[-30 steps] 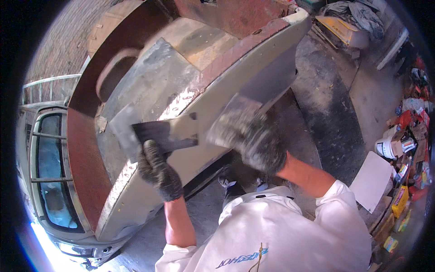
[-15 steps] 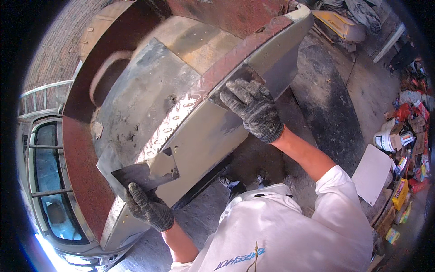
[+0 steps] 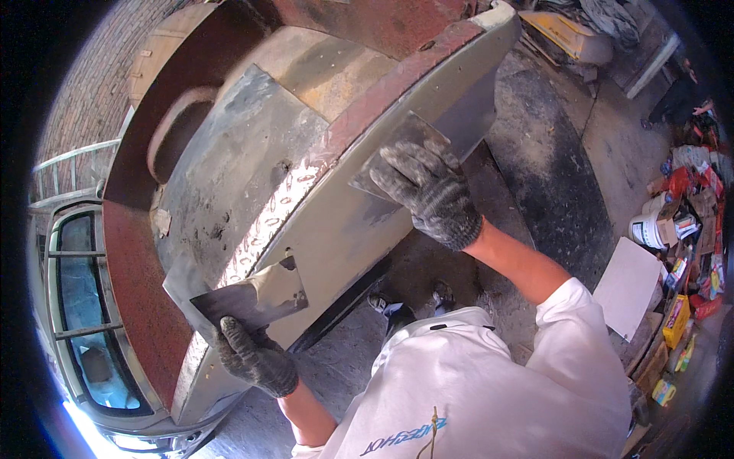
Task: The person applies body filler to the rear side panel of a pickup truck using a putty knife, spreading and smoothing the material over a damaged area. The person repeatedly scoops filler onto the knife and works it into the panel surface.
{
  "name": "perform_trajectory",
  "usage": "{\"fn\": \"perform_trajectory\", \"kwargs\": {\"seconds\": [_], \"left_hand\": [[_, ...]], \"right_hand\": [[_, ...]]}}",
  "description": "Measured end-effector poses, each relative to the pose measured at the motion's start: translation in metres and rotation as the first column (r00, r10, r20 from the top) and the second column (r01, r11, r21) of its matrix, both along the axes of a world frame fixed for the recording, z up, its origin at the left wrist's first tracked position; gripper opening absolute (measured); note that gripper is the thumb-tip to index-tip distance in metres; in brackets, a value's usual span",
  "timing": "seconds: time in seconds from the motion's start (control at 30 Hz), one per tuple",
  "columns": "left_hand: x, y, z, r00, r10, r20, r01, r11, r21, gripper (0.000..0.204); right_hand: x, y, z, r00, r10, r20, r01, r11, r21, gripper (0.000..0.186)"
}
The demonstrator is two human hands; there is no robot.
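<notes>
My gloved left hand [image 3: 256,356] grips thin metal plates [image 3: 252,294], one dark and smudged with a pale plate behind it, low at the left of the long beige side panel [image 3: 344,229]. My gloved right hand [image 3: 428,191] has its fingers over a dark square flat plate [image 3: 419,126], pressing it against the same panel higher up and right. The panel's top lip has rusty red paint and a bright patterned strip [image 3: 248,241]. Behind it is the bed's worn floor [image 3: 229,138] with grey sheet over it.
A cab with a glass window [image 3: 92,306] and ladder rack stands left, beside a brick wall [image 3: 84,99]. At right lie a white board [image 3: 623,283], a bucket [image 3: 650,229], jumbled packages and a yellow object [image 3: 569,34]. Another person's hand [image 3: 702,107] shows at far right.
Since a second ago, my left hand has moved down-left with its plates and my right hand up onto the panel. In the last half second both have shifted only slightly.
</notes>
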State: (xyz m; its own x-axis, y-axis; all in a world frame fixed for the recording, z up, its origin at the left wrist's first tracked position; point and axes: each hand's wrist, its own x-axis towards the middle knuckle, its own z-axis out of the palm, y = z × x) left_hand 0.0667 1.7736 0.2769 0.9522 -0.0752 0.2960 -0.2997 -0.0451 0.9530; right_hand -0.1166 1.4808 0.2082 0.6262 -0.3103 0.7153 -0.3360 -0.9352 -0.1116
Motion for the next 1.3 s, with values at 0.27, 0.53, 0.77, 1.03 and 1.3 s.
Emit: {"fn": "perform_trajectory", "kwargs": {"seconds": [0.27,0.53,0.77,1.03,1.3], "left_hand": [[-0.005,0.001,-0.002,0.997,0.024,0.076,-0.029,0.997,0.065,0.034],[-0.013,-0.014,-0.005,0.987,-0.012,0.157,0.01,1.0,0.017,0.027],[-0.006,-0.008,-0.008,0.988,-0.048,0.15,0.04,0.998,0.055,0.04],[-0.009,-0.002,-0.009,0.993,0.057,0.103,-0.081,0.965,0.248,0.039],[-0.013,-0.008,-0.004,0.988,0.064,0.142,-0.087,0.984,0.157,0.025]], "right_hand": [[0.016,-0.016,0.032,0.998,-0.015,-0.06,0.017,0.999,0.031,0.055],[0.012,-0.005,0.02,0.993,-0.016,-0.121,0.021,0.999,0.04,0.054],[0.006,0.001,-0.036,0.998,0.038,-0.054,-0.037,0.999,0.009,0.051],[-0.009,0.007,-0.028,0.995,0.057,-0.083,-0.054,0.997,0.047,0.05],[0.029,0.018,0.017,0.999,0.047,-0.011,-0.046,0.995,0.086,0.053]]}}
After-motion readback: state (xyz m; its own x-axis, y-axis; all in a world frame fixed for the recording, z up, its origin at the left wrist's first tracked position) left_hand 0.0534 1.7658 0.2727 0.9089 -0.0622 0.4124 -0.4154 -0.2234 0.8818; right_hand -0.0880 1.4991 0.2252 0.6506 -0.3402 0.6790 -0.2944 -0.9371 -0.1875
